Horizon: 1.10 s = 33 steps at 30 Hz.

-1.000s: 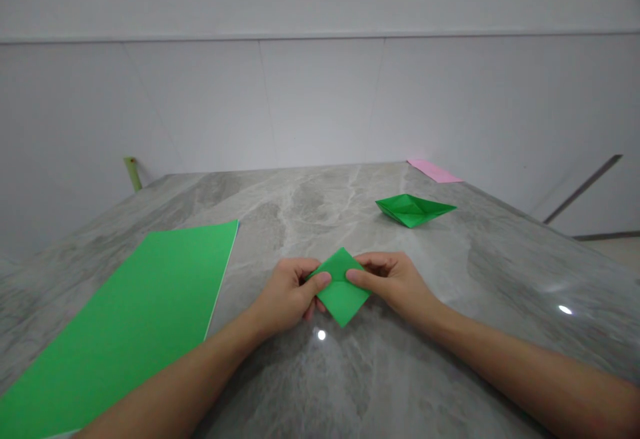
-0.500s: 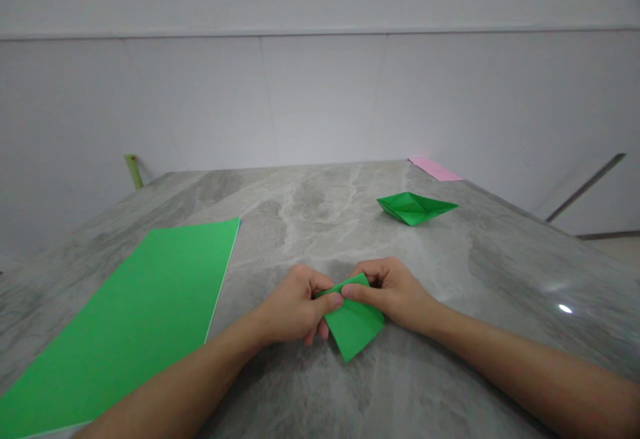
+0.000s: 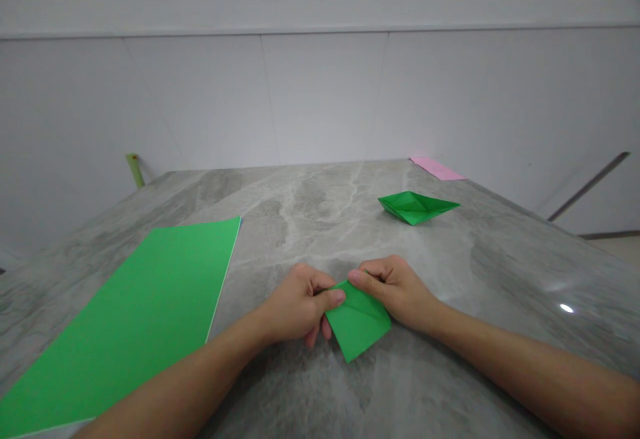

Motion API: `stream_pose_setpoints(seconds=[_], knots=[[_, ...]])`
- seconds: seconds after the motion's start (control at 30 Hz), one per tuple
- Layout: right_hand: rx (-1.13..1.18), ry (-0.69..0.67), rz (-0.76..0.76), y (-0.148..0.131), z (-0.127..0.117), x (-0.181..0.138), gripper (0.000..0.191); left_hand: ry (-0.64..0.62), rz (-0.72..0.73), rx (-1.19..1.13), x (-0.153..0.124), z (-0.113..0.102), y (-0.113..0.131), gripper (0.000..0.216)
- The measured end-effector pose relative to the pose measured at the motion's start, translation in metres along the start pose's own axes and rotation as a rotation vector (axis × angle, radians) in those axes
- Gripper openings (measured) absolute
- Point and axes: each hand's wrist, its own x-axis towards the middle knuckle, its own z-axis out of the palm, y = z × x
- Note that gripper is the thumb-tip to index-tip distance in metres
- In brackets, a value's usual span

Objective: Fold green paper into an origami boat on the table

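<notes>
A small folded piece of green paper (image 3: 359,327) is held between both hands at the near middle of the table. My left hand (image 3: 303,304) pinches its left upper corner, thumb on top and the other fingers underneath. My right hand (image 3: 400,292) grips the upper right edge, with its thumb pressed along the top fold. The paper's lower corner points toward me. Beyond my right hand, a folded green paper boat (image 3: 416,208) rests on the table, apart from both hands.
A large stack of green paper sheets (image 3: 140,319) lies at the left of the grey marble-patterned table (image 3: 300,212). Pink paper (image 3: 437,168) lies at the far right corner. A white wall (image 3: 320,99) stands behind the table, and a pale green object (image 3: 135,170) is beyond its far left corner.
My right thumb has slid up and right along the top fold, away from the left thumb. More of the paper's face shows between the hands. My left hand has hardly moved.
</notes>
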Motion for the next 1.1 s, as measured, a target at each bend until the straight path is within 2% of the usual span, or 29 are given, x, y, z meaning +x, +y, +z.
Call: stream_pose_setpoints(seconds=[0.17, 0.33, 0.57, 0.9, 1.1], knots=[[0.051, -0.025, 0.040, -0.002, -0.002, 0.000, 0.049, 0.069, 0.020, -0.013, 0.002, -0.003, -0.004, 0.041], [0.062, -0.028, 0.036, -0.002, -0.003, -0.002, 0.048, 0.085, 0.054, 0.011, 0.004, -0.004, -0.010, 0.042], [0.197, -0.103, 0.084, -0.001, 0.000, 0.001, 0.043, 0.281, 0.152, 0.150, 0.002, -0.003, -0.006, 0.042], [0.239, -0.130, 0.170, -0.002, -0.001, 0.002, 0.047, 0.459, 0.200, 0.226, 0.002, -0.009, -0.007, 0.042], [0.248, -0.131, 0.179, 0.000, 0.000, 0.001, 0.050, 0.468, 0.206, 0.295, 0.002, -0.012, -0.006, 0.041]])
